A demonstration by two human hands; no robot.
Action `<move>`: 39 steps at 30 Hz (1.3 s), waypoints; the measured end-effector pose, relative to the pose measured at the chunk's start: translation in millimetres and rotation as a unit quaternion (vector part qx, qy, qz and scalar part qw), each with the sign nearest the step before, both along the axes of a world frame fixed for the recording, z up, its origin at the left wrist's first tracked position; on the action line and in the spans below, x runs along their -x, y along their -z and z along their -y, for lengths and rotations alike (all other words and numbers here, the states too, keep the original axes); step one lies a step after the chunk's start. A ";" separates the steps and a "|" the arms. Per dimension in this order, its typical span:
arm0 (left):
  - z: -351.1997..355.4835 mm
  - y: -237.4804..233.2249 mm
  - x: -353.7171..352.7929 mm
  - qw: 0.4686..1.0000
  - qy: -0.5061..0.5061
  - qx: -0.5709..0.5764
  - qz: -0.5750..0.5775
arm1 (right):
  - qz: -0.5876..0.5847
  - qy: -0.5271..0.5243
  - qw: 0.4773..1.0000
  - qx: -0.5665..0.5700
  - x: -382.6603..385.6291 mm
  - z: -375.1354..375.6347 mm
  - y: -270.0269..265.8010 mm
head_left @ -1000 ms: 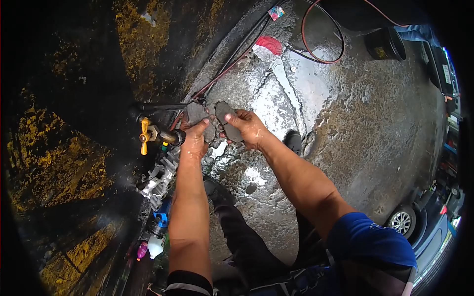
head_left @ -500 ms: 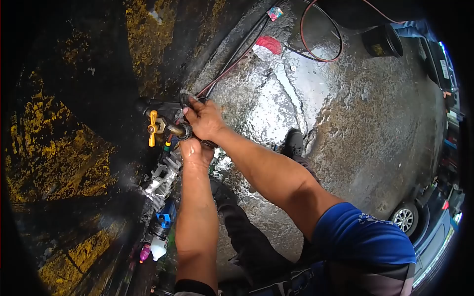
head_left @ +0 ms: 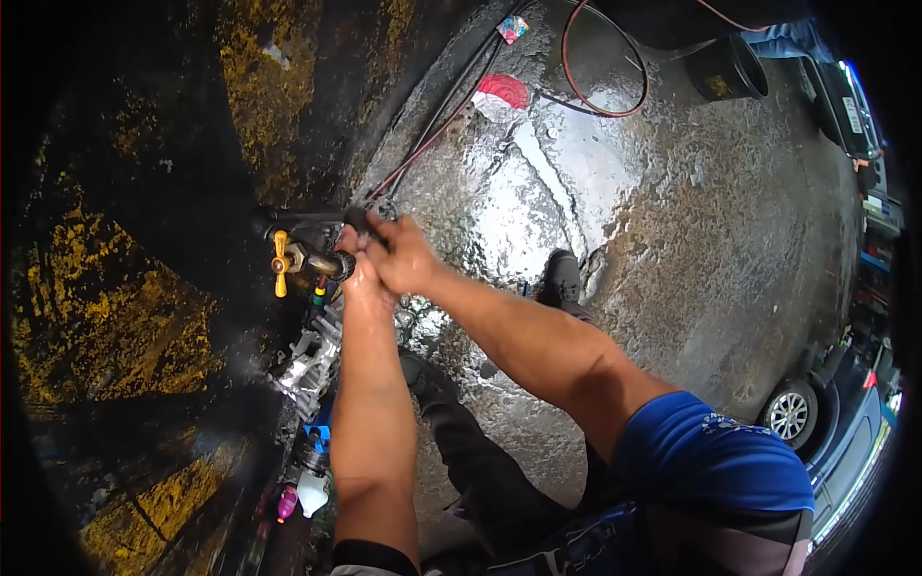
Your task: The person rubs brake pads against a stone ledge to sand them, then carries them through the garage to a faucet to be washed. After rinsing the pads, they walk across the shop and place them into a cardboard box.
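A brass tap with a yellow handle (head_left: 280, 263) sticks out from the dark wall. Right beside its spout, my left hand (head_left: 360, 274) is wet and partly hidden by the spout and my other hand. My right hand (head_left: 405, 257) lies over it, fingers curled round a dark object (head_left: 357, 219) that I cannot make out clearly. Both hands touch each other. Below the tap, a silver metal part (head_left: 309, 363) rests along the foot of the wall.
Bottles, one white (head_left: 312, 493) and one purple (head_left: 287, 503), stand by the wall. Hoses (head_left: 423, 149), a red and white piece (head_left: 503, 92) and a black bucket (head_left: 725, 69) are on the wet floor (head_left: 672, 269). A car wheel (head_left: 790, 413) is at the right.
The view has shifted slightly, so the tap and floor objects appear further left. My hands have drawn closer together, and my left hand has moved up beside the spout.
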State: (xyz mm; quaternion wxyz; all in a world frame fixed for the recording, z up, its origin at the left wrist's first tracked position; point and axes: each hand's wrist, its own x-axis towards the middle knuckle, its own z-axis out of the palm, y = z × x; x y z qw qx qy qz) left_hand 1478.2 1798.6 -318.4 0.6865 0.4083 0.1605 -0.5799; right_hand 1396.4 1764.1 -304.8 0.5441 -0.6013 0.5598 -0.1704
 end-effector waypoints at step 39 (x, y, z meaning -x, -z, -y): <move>29.6 -170.8 -56.7 0.894 0.332 -0.275 0.124 | 0.065 0.174 0.976 -0.111 60.4 -2.2 -35.1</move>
